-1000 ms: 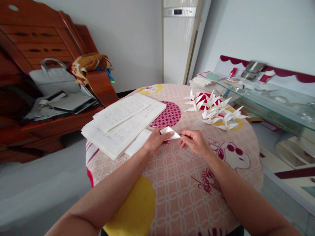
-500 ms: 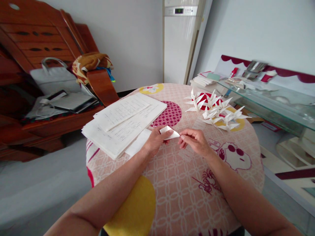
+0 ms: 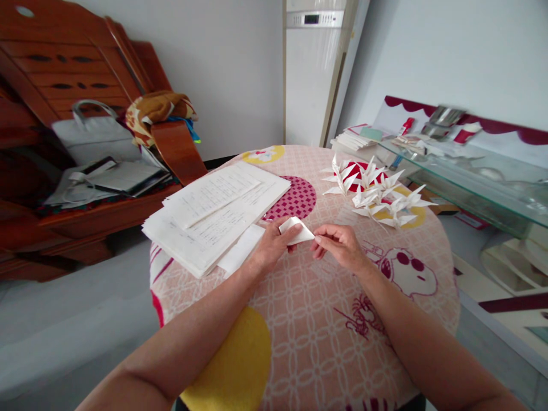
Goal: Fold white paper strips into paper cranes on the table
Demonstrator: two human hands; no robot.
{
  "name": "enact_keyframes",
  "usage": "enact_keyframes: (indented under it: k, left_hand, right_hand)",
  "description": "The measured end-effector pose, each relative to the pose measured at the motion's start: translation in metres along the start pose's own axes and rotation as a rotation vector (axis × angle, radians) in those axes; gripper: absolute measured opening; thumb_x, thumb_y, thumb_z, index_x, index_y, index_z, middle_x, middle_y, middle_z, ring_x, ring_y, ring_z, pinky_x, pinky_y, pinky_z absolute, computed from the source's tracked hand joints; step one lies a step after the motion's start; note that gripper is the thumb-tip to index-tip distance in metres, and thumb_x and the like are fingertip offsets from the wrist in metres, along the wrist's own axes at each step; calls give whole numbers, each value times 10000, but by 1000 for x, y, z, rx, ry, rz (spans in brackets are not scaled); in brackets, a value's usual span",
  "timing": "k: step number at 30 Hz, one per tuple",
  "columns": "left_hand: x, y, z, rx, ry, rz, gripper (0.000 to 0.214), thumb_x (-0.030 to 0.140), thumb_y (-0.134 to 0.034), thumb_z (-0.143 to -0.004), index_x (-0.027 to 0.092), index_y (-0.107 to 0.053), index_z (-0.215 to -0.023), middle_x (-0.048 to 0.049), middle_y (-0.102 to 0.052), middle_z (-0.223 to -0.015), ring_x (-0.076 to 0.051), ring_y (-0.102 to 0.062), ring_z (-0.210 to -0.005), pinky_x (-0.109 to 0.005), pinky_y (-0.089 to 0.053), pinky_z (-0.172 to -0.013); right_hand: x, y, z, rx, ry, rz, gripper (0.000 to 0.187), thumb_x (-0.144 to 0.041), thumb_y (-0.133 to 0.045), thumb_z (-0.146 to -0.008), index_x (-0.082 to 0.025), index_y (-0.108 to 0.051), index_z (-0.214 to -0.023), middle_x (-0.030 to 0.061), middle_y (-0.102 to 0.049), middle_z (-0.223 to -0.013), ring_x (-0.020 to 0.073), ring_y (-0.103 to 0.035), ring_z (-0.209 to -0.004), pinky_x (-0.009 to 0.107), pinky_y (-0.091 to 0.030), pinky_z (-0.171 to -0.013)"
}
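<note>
A small folded piece of white paper [image 3: 303, 234] is held just above the middle of the round table. My left hand [image 3: 276, 241] grips its left side, thumb lying across the top. With thumb and index finger, my right hand [image 3: 338, 244] pinches the paper's pointed right corner. Beyond my right hand, several white folded paper cranes [image 3: 377, 191] stand in a cluster. To the left of my left hand lies a stack of handwritten sheets [image 3: 214, 217]. A blank white paper sheet [image 3: 242, 248] sits partly under the stack, beside my left wrist.
A patterned pink tablecloth [image 3: 308, 337] covers the table. At the right is a glass shelf [image 3: 479, 177] with a metal container and papers. On the left, a wooden bench [image 3: 85, 222] bears a grey bag [image 3: 94, 134] and a laptop-like flat object. A white floor-standing air conditioner [image 3: 314, 80] is behind.
The folded paper has shifted slightly and shows a wider face, its flap tilted more open. Both hands keep nearly the same place and grip.
</note>
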State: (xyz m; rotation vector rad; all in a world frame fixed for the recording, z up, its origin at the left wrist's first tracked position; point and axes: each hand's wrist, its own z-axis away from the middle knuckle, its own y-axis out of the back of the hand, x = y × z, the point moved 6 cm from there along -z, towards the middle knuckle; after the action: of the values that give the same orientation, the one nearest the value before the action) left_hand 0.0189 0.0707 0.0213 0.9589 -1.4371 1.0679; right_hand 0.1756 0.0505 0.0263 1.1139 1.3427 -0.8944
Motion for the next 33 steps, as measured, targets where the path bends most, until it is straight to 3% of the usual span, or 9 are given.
enact_keyframes:
  k: [11,19,26,33]
  left_hand:
    - [-6,1,0,42,74,92,335,471,-748,-738,163,-615,-739,11,-569,-598,-95,-477,-493,-226,-382,-466]
    - [0,3,2,50,-23,-71,358,502,-702,-784,158,-643,-704,-1,-582,-602,-110,-503,-523,-229,-393,-483]
    - [6,2,4,23,-127,-344,356,477,-622,-879,157,-629,-723,6,-566,-602,-117,-493,-547,-227,-357,-515]
    - [0,-3,6,-59,-120,-309,442,557,-507,-961,165,-678,-850,-24,-626,-645,-144,-540,-551,-241,-394,-522]
  right_hand:
    - [2,0,0,-27,-3,-32,289,-456,-716,-831,-171,-680,-863,35,-740,-725,154,-691,-559,272,-574,-550]
    - [4,-1,-1,-34,-29,3,270,-440,-711,-823,-172,-679,-809,37,-737,-701,153,-684,-551,262,-558,-540]
    - [4,-1,-2,-44,-36,31,231,-400,-684,-826,-175,-685,-772,31,-731,-686,153,-680,-549,259,-553,-537]
    - [6,-2,-3,-37,-65,16,210,-384,-680,-802,-185,-671,-736,15,-721,-665,154,-664,-511,255,-540,-483]
